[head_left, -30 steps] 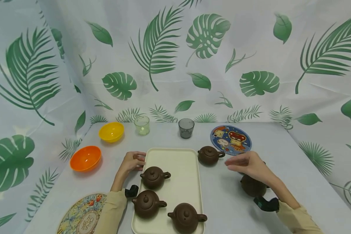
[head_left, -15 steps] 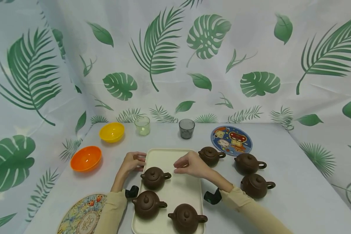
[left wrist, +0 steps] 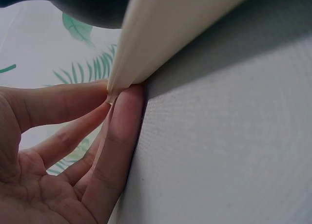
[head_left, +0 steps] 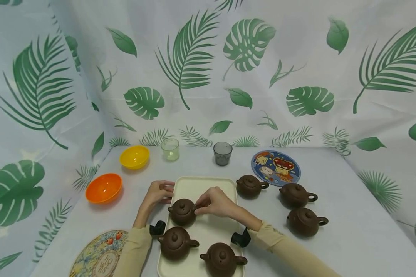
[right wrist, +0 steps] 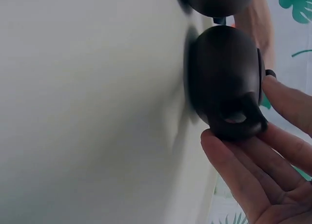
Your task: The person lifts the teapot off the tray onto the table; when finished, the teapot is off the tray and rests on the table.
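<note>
My left hand [head_left: 158, 191] pinches the left rim of a long cream tray [head_left: 202, 184], thumb and fingers on either side of it. Three dark brown lidded teapots stand upright on the tray. At the upper one, the back-left teapot [head_left: 182, 212], my right hand [head_left: 217, 202] has its thumb and fingers round the handle. The right wrist view shows this handle [right wrist: 243, 124] between the thumb and the fingers, fingertips touching it. Nearer the front are the middle-left teapot [head_left: 175, 244] and the front-right teapot [head_left: 222, 259], handles pointing right.
Several more brown teapots, one the back teapot [head_left: 250, 187], stand right of the tray. A blue cartoon plate [head_left: 256, 165], grey glass [head_left: 223, 154] and green glass [head_left: 170, 150] stand behind. Yellow bowl [head_left: 134, 157], orange bowl [head_left: 104, 188] and patterned plate [head_left: 86, 254] lie left.
My right hand has swept left from above the teapots on the right, across the tray, to the handle of the back-left teapot. My left hand stays at the tray rim.
</note>
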Motion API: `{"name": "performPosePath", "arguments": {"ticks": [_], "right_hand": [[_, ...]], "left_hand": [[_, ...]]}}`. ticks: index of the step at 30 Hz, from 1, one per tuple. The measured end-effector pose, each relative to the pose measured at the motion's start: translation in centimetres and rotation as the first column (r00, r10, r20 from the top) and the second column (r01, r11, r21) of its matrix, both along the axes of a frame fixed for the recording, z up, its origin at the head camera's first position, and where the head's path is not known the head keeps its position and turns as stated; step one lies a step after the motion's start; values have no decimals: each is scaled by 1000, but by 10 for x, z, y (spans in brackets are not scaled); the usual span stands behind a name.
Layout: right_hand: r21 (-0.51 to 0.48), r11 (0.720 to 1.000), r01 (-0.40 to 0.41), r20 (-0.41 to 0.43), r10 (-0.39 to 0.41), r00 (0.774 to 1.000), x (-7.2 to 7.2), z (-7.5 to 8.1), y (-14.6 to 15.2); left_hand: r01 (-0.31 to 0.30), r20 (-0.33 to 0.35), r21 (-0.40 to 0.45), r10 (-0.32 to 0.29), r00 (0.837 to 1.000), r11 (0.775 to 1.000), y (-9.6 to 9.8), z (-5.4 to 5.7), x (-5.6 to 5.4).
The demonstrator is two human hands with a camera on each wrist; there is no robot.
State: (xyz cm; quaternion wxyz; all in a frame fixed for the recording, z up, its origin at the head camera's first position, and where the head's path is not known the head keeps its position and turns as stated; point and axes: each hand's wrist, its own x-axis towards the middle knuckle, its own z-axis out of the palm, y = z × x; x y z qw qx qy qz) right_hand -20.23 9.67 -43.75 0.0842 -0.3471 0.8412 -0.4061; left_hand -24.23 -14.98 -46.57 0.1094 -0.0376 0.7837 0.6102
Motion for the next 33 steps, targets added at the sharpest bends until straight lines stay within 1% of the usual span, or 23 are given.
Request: {"name": "performPosePath", "arguments": {"ticks": [2, 6, 9, 13, 17, 20, 23, 28, 33], "right_hand": [[5, 1000, 8, -18, -7, 1000, 0, -1, -2], [25, 998, 60, -55, -59, 997, 0, -2, -4], [22, 996, 92, -74, -90, 993, 0, -3, -5], [-2, 996, 84, -92, -83, 992, 1, -5, -6], [-20, 996, 88, -75, -89, 993, 3, -4, 1], [-30, 994, 101, -38, -102, 994, 4, -1, 15], [-37, 993, 116, -13, -117, 993, 6, 7, 37], [-21, 988, 151, -17, -151, 988, 9, 21, 80], [19, 982, 188, 0, -188, 982, 16, 25, 126]], "left_hand": [[-2, -2, -2, 2, 1000, 1000, 0, -1, 0], [-2, 6, 3, 2, 1000, 1000, 2, -3, -1], [-4, 10, 5, 4, 1000, 1000, 3, -5, -2], [-14, -1, 2, 14, 1000, 1000, 1, -7, -3], [-17, -5, 1, 18, 1000, 1000, 0, -7, -3], [-8, -5, 8, 8, 1000, 1000, 0, -8, -1], [-1, -1, 15, 1, 1000, 1000, 1, -8, -1], [-12, -1, 19, 12, 1000, 1000, -1, -9, -2], [1, -2, 23, -1, 1000, 1000, -2, -8, -2]]}}
